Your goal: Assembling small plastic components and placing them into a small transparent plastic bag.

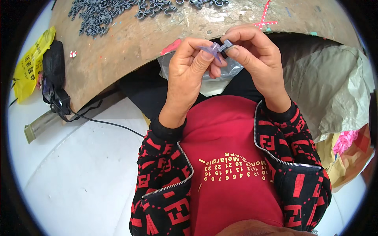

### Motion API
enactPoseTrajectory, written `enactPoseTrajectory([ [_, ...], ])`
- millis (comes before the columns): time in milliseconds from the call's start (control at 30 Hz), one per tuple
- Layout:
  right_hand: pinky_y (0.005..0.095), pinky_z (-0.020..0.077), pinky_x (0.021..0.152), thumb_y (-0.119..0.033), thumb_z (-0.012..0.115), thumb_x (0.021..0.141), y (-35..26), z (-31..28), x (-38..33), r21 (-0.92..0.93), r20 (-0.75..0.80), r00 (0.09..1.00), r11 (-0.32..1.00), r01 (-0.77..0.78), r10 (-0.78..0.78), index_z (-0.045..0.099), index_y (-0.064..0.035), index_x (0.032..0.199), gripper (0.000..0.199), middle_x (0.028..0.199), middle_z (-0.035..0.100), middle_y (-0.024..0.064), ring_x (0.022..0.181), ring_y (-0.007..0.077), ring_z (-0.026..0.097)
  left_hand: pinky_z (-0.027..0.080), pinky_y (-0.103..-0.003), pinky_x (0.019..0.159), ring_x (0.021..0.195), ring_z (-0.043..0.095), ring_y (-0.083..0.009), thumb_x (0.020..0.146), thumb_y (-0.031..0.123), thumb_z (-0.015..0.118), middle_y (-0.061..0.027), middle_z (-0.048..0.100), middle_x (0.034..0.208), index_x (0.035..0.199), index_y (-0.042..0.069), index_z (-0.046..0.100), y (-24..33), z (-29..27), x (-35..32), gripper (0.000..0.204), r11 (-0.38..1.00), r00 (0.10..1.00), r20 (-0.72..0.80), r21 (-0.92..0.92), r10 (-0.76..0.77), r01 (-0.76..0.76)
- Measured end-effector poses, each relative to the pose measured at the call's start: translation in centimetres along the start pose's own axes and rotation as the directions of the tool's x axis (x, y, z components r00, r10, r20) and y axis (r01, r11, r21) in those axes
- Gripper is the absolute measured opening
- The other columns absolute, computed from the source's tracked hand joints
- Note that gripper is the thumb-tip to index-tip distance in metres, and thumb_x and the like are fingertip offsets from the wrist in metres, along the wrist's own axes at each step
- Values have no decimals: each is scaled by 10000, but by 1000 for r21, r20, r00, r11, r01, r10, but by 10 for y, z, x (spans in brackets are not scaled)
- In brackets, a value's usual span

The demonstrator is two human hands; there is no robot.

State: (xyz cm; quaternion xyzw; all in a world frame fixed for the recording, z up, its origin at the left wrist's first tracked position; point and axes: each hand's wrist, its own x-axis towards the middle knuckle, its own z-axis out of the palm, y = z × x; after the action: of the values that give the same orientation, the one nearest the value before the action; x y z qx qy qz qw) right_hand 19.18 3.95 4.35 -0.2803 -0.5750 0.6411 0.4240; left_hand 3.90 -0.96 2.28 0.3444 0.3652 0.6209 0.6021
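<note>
Just over the near edge of the table, my two hands meet. My left hand (186, 67) pinches a clear purplish suction cup (212, 50) between thumb and fingers. In my right hand (262, 57), thumb and forefinger grip a small grey plastic hook (226, 45). The hook's end touches the knob side of the suction cup; whether the two are joined cannot be made out, since fingertips cover part of them. Many similar grey hooks (94, 21) lie heaped along the far left of the table.
The worn wooden table (130, 51) curves across the top. A yellow bag (33, 65) and a black pouch (53, 63) hang at its left edge, with a cable (106, 122) running toward me. To my right are a pale plastic sack (334, 82) and pink pieces (345, 141) in a bag.
</note>
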Motion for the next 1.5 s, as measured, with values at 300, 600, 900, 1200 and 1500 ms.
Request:
enactPoseTrajectory([
  [300,208,425,746,-28,579,841,-4,0,-1,-9,-55,998,1000,6,-7,547,10,993,160,906,567,28,829,81,537,417,-193,520,560,512,-87,918,215,514,-91,593,742,958,3,533,3,-1,0,216,997,998,39,-60,-46,48],
  [600,217,426,735,-17,581,838,0,-1,1,-159,-8,996,984,83,-86,543,17,978,150,896,558,39,818,89,533,411,-191,502,540,512,-90,914,190,524,-86,591,720,975,22,517,2,2,-1,178,999,999,35,-42,-30,31],
  [900,251,403,765,24,608,793,3,-1,0,-434,82,952,849,301,-296,551,11,974,190,923,542,76,858,149,512,430,-194,483,539,541,-90,892,99,548,-77,606,724,962,-7,528,2,3,-8,128,916,978,26,346,209,-205],
  [1200,286,438,635,1,661,741,-8,-14,16,-534,403,754,536,654,-519,575,-2,961,236,857,555,109,730,212,542,370,-181,436,496,479,-53,890,100,545,-33,570,655,922,-3,549,36,0,-7,109,890,990,141,451,7,-71],
  [1500,290,444,645,-52,651,746,-23,-21,31,-460,646,621,424,780,-443,588,16,961,234,879,559,110,757,217,550,273,-162,401,427,356,-18,910,199,524,2,492,581,851,15,538,34,-18,5,194,822,828,395,-247,-399,514],
])
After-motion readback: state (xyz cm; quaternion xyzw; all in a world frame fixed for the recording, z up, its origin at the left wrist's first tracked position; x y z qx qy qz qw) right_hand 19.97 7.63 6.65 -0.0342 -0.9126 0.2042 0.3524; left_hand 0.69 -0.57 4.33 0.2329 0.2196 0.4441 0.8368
